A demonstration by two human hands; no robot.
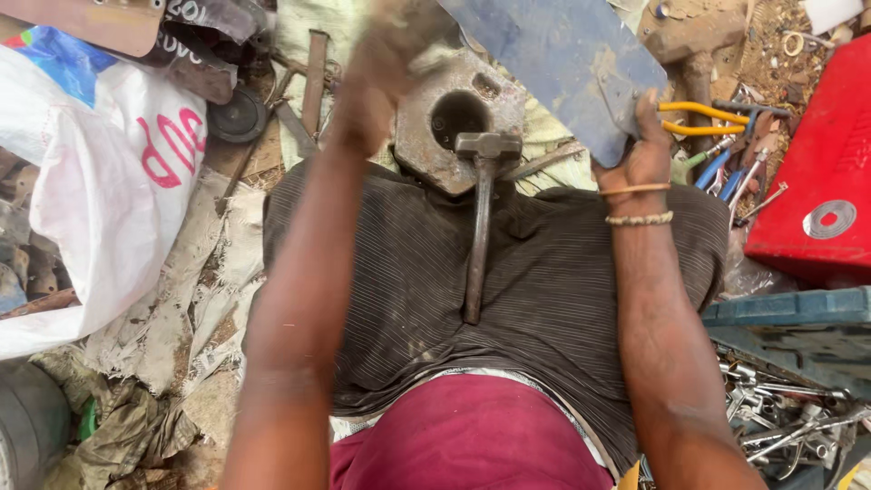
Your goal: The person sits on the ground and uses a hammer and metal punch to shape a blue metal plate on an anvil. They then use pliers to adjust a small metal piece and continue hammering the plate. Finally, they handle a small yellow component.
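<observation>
My right hand (641, 156) grips the lower right corner of a scuffed blue metal sheet (553, 54), held up over my lap. My left hand (383, 77) is raised at the sheet's left edge and smeared by motion, so its grip is unclear. Under the sheet sits a heavy hexagonal steel block (419, 150) with a round hole. A rusty hammer (478, 227) lies with its head on the block and its handle along my dark striped garment.
Yellow-handled pliers (703, 118) and blue-handled tools lie right of my right hand. A red metal box (817, 181) and a dark teal case (789, 318) stand at the right, above loose wrenches (789, 426). A white plastic sack (109, 181) and scrap fill the left.
</observation>
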